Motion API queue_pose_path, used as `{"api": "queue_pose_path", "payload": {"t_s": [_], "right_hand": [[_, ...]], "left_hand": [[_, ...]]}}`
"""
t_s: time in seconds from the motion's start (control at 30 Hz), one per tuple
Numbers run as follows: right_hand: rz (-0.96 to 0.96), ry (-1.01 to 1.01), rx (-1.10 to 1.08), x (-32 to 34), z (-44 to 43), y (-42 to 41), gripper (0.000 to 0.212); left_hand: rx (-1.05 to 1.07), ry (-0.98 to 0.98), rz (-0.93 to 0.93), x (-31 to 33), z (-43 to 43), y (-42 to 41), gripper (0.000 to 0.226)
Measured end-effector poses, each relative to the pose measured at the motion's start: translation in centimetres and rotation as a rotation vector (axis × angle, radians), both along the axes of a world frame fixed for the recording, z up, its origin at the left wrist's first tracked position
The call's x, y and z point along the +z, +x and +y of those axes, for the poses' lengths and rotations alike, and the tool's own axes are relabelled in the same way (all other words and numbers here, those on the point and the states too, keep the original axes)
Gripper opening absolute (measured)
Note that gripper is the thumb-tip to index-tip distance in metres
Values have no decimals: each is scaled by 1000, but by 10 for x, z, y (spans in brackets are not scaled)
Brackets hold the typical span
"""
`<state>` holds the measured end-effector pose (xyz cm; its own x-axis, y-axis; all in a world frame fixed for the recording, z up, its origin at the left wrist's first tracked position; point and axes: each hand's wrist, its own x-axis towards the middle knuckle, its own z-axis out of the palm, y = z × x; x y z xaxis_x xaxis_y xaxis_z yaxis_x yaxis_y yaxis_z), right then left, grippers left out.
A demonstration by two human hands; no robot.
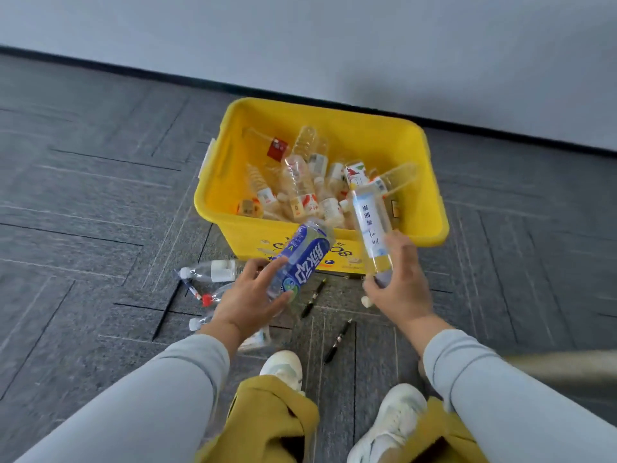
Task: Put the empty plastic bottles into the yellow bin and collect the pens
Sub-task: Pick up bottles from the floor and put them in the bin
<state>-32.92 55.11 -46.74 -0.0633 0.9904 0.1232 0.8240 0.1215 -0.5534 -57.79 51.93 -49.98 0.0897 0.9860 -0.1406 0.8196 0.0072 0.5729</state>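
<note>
While both grips are full, the sorting looks well past halfway, though the pens are untouched. The left grip curls round a blue bottle, held tilted just in front of the near wall of the bin. The right grip clasps the base of a clear bottle, whose neck leans over the bin's near rim. Inside the bin lies a heap of bottles, more than 10 by a rough count.

Some bottles are not yet binned. On the floor, just left of the left grip, lie a white-label bottle, a red-cap bottle and at least 1 more, partly hidden by the wrist.

No pen appears collected. A near pen and a far pen, both black, lie on the floor between the grips and the shoes, apart from each other. A dark piece at the bin's foot may be a 3rd, but it is too small to tell. A white cap lies just below the right grip.

I judge that 2 drops, the floor bottles and all the pens are left to do.
</note>
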Motion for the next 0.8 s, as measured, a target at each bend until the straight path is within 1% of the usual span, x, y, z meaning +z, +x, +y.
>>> {"api": "queue_pose_path", "payload": {"t_s": [0.03,0.07,0.13,0.17,0.23,0.33,0.5,0.53,0.63,0.7,0.8], "right_hand": [[8,45,0,13,12,-5,65],[22,47,-24,26,26,-10,64],[26,-8,-91,51,50,-20,63],[-2,-19,-111,60,56,-24,62],[-54,-17,-106,68,57,-28,61],[-71,-41,-102,65,42,-22,63],[-65,-122,-167,53,36,4,67],[-52,-129,-172,52,37,8,67],[-31,-140,-171,54,36,18,67],[-42,-164,-162,59,30,23,66],[-33,-175,-146,69,13,26,65]], "left_hand": [[15,36,-8,8,2,-4,64],[24,76,-18,17,5,-7,65],[41,160,-36,32,15,-10,68],[58,188,-43,40,21,-10,67],[82,214,-45,54,32,-8,63],[67,257,-28,68,44,-1,64],[50,290,9,90,90,16,62],[58,294,39,97,105,23,63],[53,231,216,110,137,43,71],[29,205,243,111,135,54,71],[-20,193,209,105,105,58,67]]}}
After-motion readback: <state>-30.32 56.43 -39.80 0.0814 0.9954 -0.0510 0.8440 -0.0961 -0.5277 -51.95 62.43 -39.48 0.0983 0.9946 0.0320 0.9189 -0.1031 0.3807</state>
